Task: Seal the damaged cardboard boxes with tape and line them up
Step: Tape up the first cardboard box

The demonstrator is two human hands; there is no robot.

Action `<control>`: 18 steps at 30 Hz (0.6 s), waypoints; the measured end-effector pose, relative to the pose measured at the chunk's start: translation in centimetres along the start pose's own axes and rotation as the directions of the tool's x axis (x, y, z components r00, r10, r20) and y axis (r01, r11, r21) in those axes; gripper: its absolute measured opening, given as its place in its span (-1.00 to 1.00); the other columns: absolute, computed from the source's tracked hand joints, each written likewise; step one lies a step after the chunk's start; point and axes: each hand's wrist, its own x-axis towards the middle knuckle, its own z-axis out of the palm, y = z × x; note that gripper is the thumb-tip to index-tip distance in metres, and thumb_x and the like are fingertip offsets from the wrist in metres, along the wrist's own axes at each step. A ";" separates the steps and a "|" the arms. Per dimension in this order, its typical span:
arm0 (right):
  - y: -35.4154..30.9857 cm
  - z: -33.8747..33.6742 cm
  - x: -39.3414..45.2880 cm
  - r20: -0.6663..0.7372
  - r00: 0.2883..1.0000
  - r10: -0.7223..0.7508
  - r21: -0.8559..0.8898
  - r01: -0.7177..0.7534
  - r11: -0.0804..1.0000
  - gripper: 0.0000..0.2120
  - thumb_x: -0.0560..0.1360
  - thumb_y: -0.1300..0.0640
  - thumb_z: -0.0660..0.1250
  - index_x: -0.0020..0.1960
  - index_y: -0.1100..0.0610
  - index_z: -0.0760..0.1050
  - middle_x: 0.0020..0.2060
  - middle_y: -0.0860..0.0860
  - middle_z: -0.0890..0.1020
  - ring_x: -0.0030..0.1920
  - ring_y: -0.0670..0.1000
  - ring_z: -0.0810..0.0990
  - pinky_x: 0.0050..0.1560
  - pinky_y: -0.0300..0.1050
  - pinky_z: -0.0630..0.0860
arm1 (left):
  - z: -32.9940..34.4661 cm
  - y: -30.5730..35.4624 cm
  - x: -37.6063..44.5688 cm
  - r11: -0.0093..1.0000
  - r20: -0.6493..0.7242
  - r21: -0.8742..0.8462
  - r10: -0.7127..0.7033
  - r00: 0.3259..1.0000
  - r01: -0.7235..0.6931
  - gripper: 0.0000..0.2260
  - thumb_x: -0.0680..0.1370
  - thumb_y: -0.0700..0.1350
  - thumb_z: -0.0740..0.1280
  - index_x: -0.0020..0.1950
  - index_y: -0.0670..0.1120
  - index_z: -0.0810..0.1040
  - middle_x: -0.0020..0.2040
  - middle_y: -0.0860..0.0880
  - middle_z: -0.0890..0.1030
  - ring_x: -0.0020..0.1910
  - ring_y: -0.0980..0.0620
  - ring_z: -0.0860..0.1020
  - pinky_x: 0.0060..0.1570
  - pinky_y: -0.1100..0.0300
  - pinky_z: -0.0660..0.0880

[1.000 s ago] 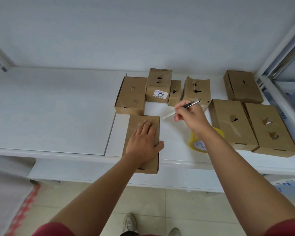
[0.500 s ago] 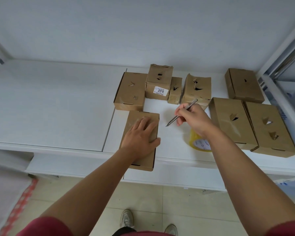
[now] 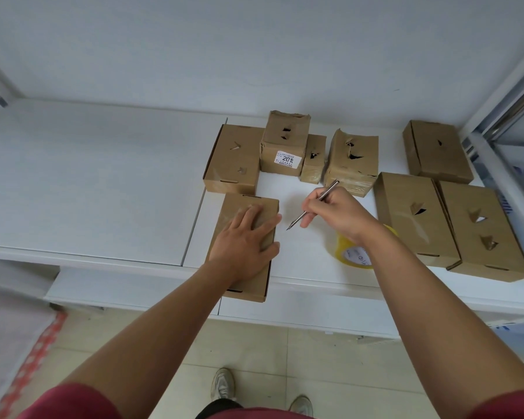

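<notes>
Lying flat at the front edge of the white surface (image 3: 103,189), the flat brown cardboard box (image 3: 254,282) under work has its long axis running front to back, its near end overhanging the edge slightly. Glossy tape shows on its top near the far end; a slot tab marks each short end.

Left hand (image 3: 244,240): palm down, fingers straight and spread, pressing on the box top.

Right hand (image 3: 335,213): fingers curled round a thin silver metal cutter (image 3: 313,205), held like a pen. Tip points down-left toward the box's right edge, not touching it.

Yellow roll of tape (image 3: 350,255) lies on the surface just under the right wrist, partly hidden.

Behind: four brown boxes in a cluster, each with torn holes; one carries a white label (image 3: 287,158). To the right: three more flat brown boxes, also punctured.
</notes>
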 end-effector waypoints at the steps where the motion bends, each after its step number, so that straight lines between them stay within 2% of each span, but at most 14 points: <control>1: 0.0 0.0 0.1 -0.009 1.000 -0.002 0.006 0.002 1.000 -0.81 0.47 0.10 0.26 -0.16 0.18 0.59 -0.27 0.00 0.73 -0.12 -0.21 0.59 0.07 -0.12 0.40 | 0.0 0.0 0.0 1.000 0.003 0.001 0.000 1.000 0.000 -0.48 0.57 0.30 0.00 0.52 0.34 -0.01 0.59 0.03 0.01 0.58 -0.06 -0.04 0.47 -0.11 0.15; 7: 0.0 0.1 0.2 -0.024 1.000 0.008 -0.027 -0.009 1.000 -0.79 0.49 0.10 0.26 -0.15 0.21 0.59 -0.27 -0.04 0.73 -0.16 -0.26 0.55 0.00 -0.13 0.38 | 0.0 -0.1 -0.1 1.000 0.014 -0.016 0.001 1.000 -0.001 -0.45 0.58 0.32 0.03 0.56 0.30 0.01 0.62 0.04 -0.01 0.59 -0.01 -0.10 0.49 -0.07 0.09; 13: -0.2 0.0 0.1 -0.037 0.999 0.034 -0.025 -0.035 0.999 -0.73 0.51 0.03 0.22 -0.12 0.18 0.59 -0.27 -0.03 0.73 -0.12 -0.23 0.53 0.03 -0.13 0.36 | 0.0 -0.1 -0.2 0.999 0.015 -0.035 0.004 1.000 -0.003 -0.46 0.59 0.31 0.05 0.56 0.28 0.06 0.63 0.06 -0.03 0.60 0.01 -0.13 0.50 -0.06 0.07; 18: -0.2 0.4 0.2 -0.017 0.999 0.047 -0.120 -0.048 0.992 -0.79 0.55 0.09 0.21 -0.11 0.17 0.56 -0.29 -0.06 0.72 -0.01 -0.04 0.59 0.15 -0.03 0.43 | 0.1 -0.1 -0.1 1.000 0.010 -0.014 0.006 1.000 -0.006 -0.46 0.59 0.32 0.02 0.56 0.28 0.06 0.63 0.06 -0.03 0.60 0.01 -0.12 0.49 -0.10 0.09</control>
